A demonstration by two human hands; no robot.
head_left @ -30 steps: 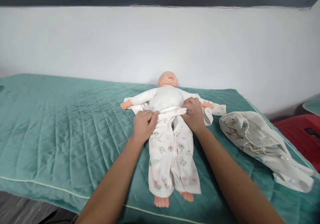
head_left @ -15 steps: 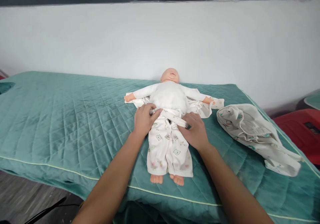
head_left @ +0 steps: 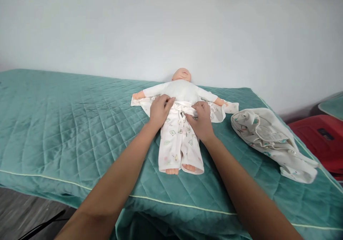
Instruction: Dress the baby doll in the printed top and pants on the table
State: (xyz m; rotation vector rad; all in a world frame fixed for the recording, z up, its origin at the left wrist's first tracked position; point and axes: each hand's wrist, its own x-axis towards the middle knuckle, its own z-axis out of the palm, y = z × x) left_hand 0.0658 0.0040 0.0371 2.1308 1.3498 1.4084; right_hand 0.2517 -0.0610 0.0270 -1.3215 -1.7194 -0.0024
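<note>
A baby doll [head_left: 182, 90] with a white cloth body lies on its back, its head towards the wall and its arms spread. White baby pants [head_left: 179, 140] with small green animal prints cover its legs, leaving only the toes visible at the cuffs. At the waistband, my left hand [head_left: 160, 109] grips the left side and my right hand [head_left: 200, 120] pinches the right side. Under the doll's arms and back lies an opened printed baby shirt [head_left: 218, 114]. My fingers hide part of the waistband.
The doll lies on a bed with a green quilted cover [head_left: 80, 125] against a white wall [head_left: 107, 29]. Bunched printed baby clothing [head_left: 273, 140] lies to the right. Beyond the bed's right edge stands a red chair [head_left: 318, 140].
Both hands have moved up towards the doll's belly, drawing the waistband higher. The cuffs have slid up with it and now cover more of the feet. The view has shifted slightly.
</note>
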